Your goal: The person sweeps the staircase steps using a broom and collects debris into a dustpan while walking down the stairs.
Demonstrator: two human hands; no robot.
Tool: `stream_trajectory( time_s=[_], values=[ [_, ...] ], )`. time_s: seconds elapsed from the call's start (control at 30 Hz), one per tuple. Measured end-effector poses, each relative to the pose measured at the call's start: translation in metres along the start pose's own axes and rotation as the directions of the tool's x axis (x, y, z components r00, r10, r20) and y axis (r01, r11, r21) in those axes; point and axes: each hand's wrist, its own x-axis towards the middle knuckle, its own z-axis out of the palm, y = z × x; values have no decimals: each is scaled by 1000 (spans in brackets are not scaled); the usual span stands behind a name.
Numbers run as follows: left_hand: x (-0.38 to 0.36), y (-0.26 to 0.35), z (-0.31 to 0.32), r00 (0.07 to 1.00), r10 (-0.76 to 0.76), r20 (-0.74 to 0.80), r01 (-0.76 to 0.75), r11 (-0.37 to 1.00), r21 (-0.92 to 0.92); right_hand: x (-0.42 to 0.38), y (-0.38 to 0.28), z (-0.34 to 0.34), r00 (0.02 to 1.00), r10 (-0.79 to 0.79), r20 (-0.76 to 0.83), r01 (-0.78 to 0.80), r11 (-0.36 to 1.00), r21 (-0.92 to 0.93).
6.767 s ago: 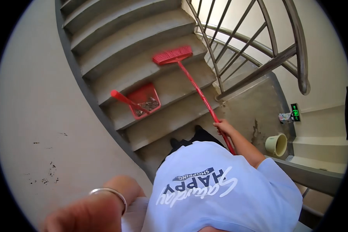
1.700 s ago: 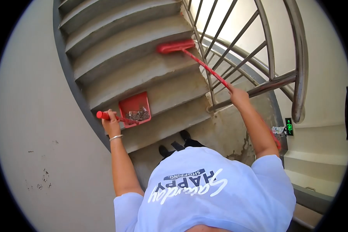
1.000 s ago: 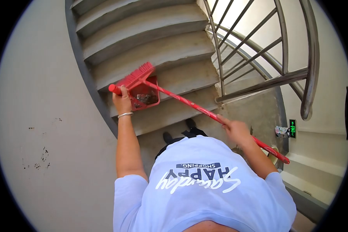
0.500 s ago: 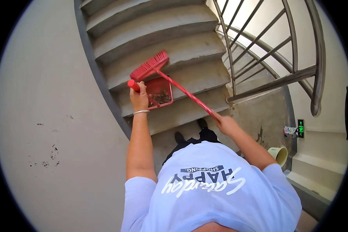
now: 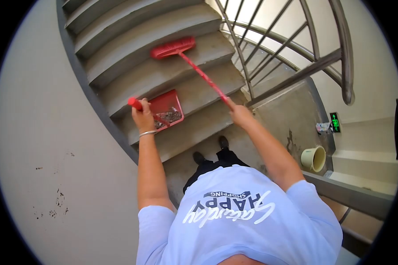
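My left hand [image 5: 143,117] is closed around the upright red handle of a dustpan, near its top end. The red dustpan [image 5: 167,102] rests on a lower stair, with grey debris [image 5: 170,115] gathered at its near side. In my right hand [image 5: 240,115] is the end of a red broom's handle, fingers wrapped round it. The broom [image 5: 203,75] reaches up and to the left, its wide red head [image 5: 173,47] over a stair above the dustpan. The broom head is apart from the pan. Its bristles are mostly hidden from above.
Curved concrete stairs [image 5: 132,57] climb ahead between a grey-edged wall [image 5: 40,115] and a metal railing [image 5: 296,84]. A cream bucket [image 5: 307,158] stands on the landing at right. Beyond it are a crumpled bag [image 5: 323,128] and a green exit sign [image 5: 335,122].
The broom head has moved up the stairs, away from the dustpan, and turned more level. My right hand has moved forward with it. The dustpan's inside is now less covered. The camera view has shifted.
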Motion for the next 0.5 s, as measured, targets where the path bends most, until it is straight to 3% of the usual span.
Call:
stream_trajectory(
  time_s=[0.1,0.17,0.23,0.3,0.33,0.4,0.5],
  values=[
    [1,-4,-1,1000,3,-6,-3,1000,-4,-17,3,13,997,-25,79,30,997,-68],
    [1,-9,-1,999,19,-42,-19,1000,-2,-55,34,20,989,-109,95,110,994,3],
    [-3,-5,-1,999,13,-37,-14,1000,-8,-110,26,-18,973,-27,231,17,999,46],
    [-5,2,2,996,-18,-91,18,1000,2,-143,55,-19,961,-90,260,44,983,180],
    [-9,13,6,995,-56,-86,54,998,-31,-154,68,-20,962,-96,256,49,982,183],
    [-7,13,8,993,-52,-105,50,999,-15,-168,92,-22,962,-255,100,189,884,428],
    [-15,5,7,981,-74,-180,74,997,-2,-151,116,-27,982,-190,25,164,901,401]
  ],
)
